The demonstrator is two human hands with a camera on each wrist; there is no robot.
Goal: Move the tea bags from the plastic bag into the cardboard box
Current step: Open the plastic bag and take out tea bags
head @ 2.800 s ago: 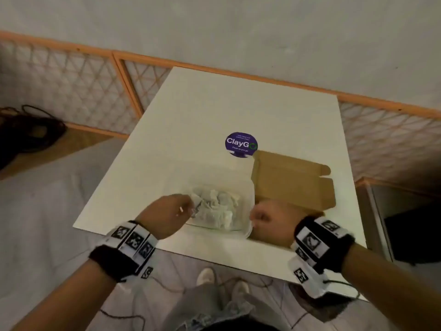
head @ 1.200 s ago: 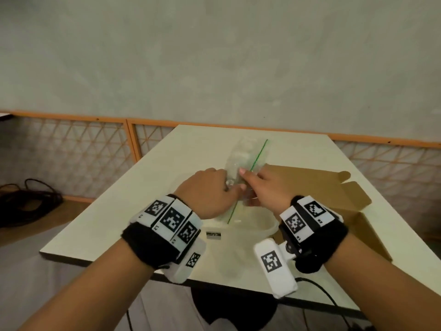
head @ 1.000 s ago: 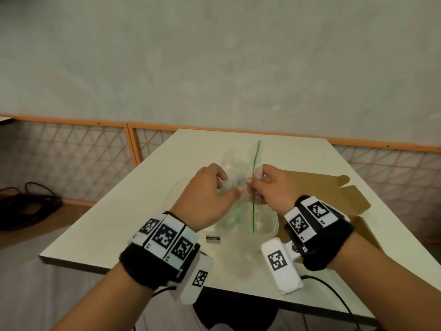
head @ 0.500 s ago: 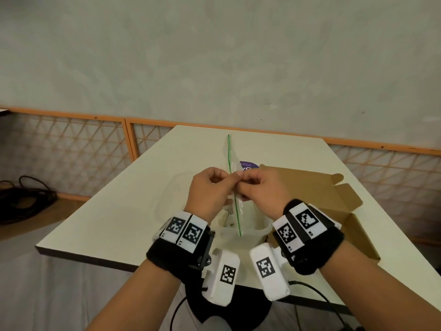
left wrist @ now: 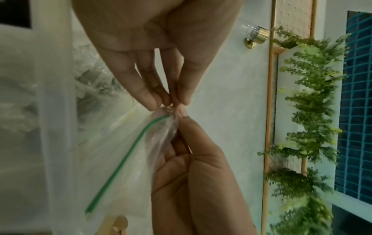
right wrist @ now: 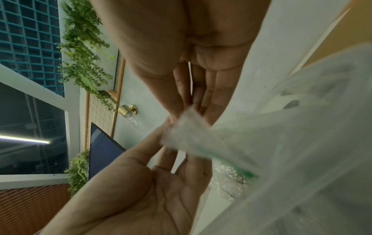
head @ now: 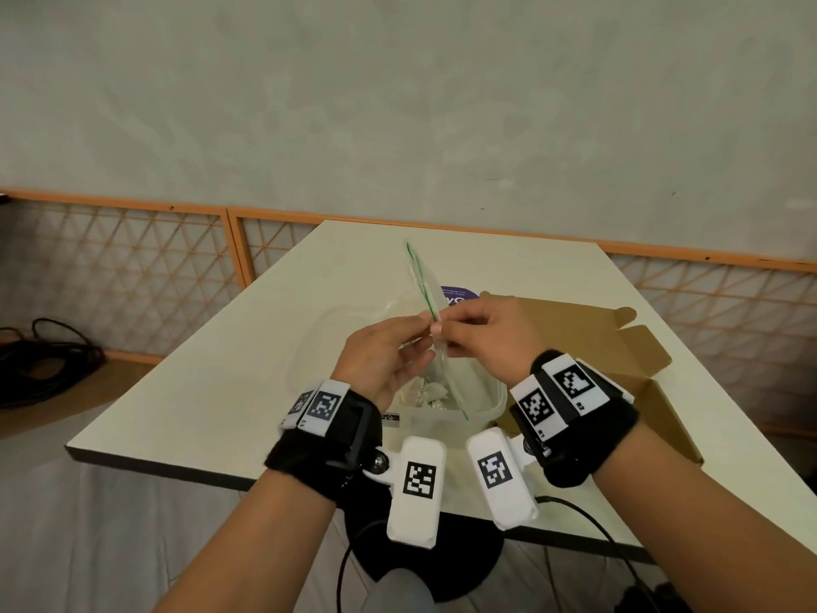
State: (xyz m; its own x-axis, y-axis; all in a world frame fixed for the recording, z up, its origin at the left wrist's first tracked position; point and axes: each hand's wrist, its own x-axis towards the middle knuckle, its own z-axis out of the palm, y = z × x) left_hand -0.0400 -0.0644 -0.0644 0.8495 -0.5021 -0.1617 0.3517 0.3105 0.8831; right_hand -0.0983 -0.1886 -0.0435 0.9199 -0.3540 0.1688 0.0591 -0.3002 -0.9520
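A clear plastic bag (head: 442, 369) with a green zip strip (head: 420, 280) stands on edge on the table, its lower part resting on the surface. White tea bags (head: 422, 391) lie bunched at its bottom. My left hand (head: 424, 326) and right hand (head: 443, 331) meet at the bag's top lip, each pinching the plastic by the zip. In the left wrist view, the left hand (left wrist: 171, 103) pinches from above and the right hand (left wrist: 182, 122) from below, where the zip strip (left wrist: 128, 159) ends. An open brown cardboard box (head: 574, 342) lies flat just right of the bag.
The cream table (head: 265, 369) carries a round purple sticker (head: 462, 296) behind the bag. An orange lattice railing (head: 132, 267) runs along the wall behind the table. Black cables (head: 44, 360) lie on the floor at the left.
The bag went from lying flat on the table to being held up with its zip edge turned upward. In the last half second the hands stayed together at the lip and the zip strip leaned slightly.
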